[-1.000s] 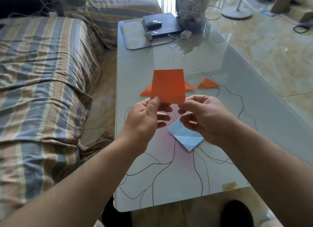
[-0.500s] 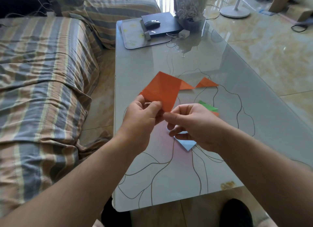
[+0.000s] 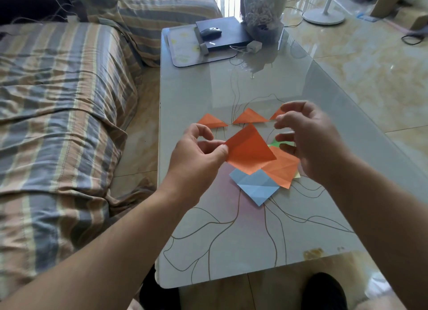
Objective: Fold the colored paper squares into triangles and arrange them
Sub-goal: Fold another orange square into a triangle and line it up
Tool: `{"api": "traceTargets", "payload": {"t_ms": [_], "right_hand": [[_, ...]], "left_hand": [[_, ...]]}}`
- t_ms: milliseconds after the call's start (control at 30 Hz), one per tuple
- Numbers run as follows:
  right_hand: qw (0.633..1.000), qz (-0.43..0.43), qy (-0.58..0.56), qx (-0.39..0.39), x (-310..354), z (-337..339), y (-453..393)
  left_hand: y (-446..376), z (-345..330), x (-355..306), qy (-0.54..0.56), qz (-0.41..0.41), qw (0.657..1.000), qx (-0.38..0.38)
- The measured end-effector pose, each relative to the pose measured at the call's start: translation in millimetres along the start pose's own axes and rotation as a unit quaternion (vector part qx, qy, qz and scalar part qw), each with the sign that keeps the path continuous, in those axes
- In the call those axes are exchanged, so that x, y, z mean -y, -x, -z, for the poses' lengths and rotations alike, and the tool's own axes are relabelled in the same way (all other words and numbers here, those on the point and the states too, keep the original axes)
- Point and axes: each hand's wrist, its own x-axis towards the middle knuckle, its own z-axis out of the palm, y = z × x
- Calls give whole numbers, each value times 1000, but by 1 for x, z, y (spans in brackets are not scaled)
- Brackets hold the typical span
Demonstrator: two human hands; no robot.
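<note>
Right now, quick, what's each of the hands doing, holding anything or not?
Left hand: pinching one corner of the orange paper, held above the table.
Right hand: open, fingers loosely spread, holding nothing.

striped sofa [image 3: 58, 106], mouse [image 3: 210, 32], fan base [image 3: 323, 17]
</note>
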Motion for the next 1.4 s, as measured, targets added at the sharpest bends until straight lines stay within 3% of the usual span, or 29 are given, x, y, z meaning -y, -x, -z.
{"api": "traceTargets", "payload": {"t_ms": [100,167,267,367,467,633,767,1067,1400], "right_hand": [[981,104,125,110,-8,0,4],[960,116,198,161,-13,-4,8],[940,125,272,164,-19,-7,11],[958,115,219,147,-15,-8,11],[975,41,155,157,-10,-7,12],[964,-20,186,190,-15,-10,15],[975,-26,126,183,-15,-13,14],[974,-90,70,198,-15,-17,15],[974,-40,102,196,-25,-22,15]], "left_hand": [[3,-2,1,-32,-9,997,63],[5,-5,1,-40,-3,994,97],[5,-6,1,-39,7,992,121],[4,-4,-2,-2,40,993,115],[3,-4,-4,65,83,990,96],[2,-1,-1,35,65,994,76],[3,-1,0,31,54,994,90],[1,-5,-2,134,89,983,87],[1,-8,5,95,59,992,59]]}}
